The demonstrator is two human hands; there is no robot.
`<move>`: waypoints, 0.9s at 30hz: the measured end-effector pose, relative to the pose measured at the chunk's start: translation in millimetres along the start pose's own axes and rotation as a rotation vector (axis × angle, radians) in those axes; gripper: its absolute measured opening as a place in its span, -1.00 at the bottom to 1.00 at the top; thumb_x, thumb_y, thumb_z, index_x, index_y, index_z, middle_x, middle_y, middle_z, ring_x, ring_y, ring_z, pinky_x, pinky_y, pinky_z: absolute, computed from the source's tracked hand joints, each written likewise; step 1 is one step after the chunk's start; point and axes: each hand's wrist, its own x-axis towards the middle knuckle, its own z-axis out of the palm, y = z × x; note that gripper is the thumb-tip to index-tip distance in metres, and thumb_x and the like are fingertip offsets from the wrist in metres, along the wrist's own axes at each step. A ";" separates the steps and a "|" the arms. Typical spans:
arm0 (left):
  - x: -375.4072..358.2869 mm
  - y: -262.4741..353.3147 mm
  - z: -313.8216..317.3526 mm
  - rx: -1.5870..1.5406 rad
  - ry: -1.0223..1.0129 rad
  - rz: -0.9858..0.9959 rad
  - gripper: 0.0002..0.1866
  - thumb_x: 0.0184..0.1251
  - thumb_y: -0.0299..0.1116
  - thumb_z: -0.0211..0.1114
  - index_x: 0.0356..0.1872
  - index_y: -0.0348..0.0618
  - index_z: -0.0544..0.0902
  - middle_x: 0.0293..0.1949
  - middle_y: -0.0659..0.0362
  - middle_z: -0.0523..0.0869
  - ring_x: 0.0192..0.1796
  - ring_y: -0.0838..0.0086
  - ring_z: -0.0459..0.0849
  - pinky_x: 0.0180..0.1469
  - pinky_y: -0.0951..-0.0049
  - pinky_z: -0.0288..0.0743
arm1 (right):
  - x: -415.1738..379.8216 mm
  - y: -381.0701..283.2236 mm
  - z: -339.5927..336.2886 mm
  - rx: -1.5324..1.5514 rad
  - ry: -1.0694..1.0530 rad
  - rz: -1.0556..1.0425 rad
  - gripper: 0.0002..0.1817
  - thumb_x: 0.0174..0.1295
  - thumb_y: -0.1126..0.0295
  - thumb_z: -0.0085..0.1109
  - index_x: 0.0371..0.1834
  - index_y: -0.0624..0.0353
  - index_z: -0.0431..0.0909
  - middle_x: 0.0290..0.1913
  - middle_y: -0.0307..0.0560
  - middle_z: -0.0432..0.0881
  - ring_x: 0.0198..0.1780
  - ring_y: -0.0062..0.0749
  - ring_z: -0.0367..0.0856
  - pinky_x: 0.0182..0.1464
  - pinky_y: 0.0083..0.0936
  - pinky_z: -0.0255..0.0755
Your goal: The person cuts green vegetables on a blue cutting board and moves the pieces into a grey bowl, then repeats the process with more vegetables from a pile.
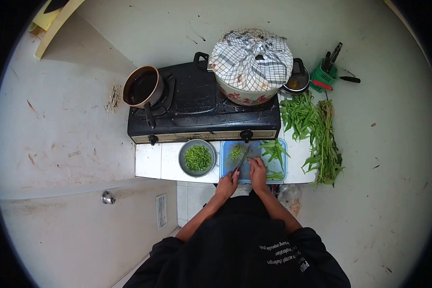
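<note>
My left hand is closed around the handle of a knife, whose blade slants up and right over a blue cutting board. My right hand rests on the board just right of the blade, fingers curled inward; what they pinch is hidden. A small heap of chopped greens lies left of the blade. Whole leafy greens lie on the board's right side, with more leaves beside my right hand. Left of the board stands a grey bowl of finely chopped greens.
Behind the board is a black gas stove with a saucepan and a large cloth-covered pot. Bundled greens spread over the white counter at right. A green basket holds knives near the wall.
</note>
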 end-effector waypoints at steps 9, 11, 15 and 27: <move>-14.9 -10.0 -4.9 -0.050 -0.067 -0.009 -0.47 0.60 0.06 0.04 -0.09 -0.31 0.63 -0.30 -0.40 0.70 -0.11 -0.36 0.68 -0.03 -0.23 0.53 | 6.1 -4.6 -2.6 -0.205 -0.028 -0.054 -0.76 0.14 0.58 0.25 -0.15 0.09 0.76 -0.17 -0.14 0.64 -0.06 -0.16 0.61 -0.02 -0.19 0.40; -16.5 -9.1 -6.2 -0.063 -0.078 -0.010 -0.48 0.60 0.06 0.05 -0.09 -0.31 0.63 -0.30 -0.40 0.70 -0.11 -0.36 0.68 -0.04 -0.23 0.53 | 4.8 -2.0 -1.7 -0.190 -0.020 -0.064 -0.76 0.12 0.57 0.27 -0.16 0.05 0.76 -0.17 -0.17 0.63 -0.04 -0.19 0.59 -0.02 -0.19 0.35; -16.5 -11.6 -2.0 -0.033 -0.050 -0.001 -0.49 0.60 0.06 0.05 -0.11 -0.30 0.63 -0.31 -0.40 0.70 -0.12 -0.36 0.68 -0.06 -0.24 0.53 | 5.1 -1.4 -2.3 -0.208 -0.016 -0.073 -0.77 0.12 0.56 0.27 -0.17 0.05 0.76 -0.17 -0.17 0.63 -0.04 -0.17 0.58 -0.03 -0.20 0.36; -13.4 -15.6 3.5 0.001 -0.035 0.005 -0.48 0.60 0.06 0.03 -0.06 -0.31 0.62 -0.28 -0.40 0.70 -0.10 -0.37 0.67 -0.05 -0.23 0.53 | 5.6 0.2 1.0 -0.207 0.001 -0.056 -0.83 0.19 0.50 0.26 -0.18 0.05 0.75 -0.17 -0.19 0.65 -0.04 -0.18 0.58 -0.01 -0.20 0.36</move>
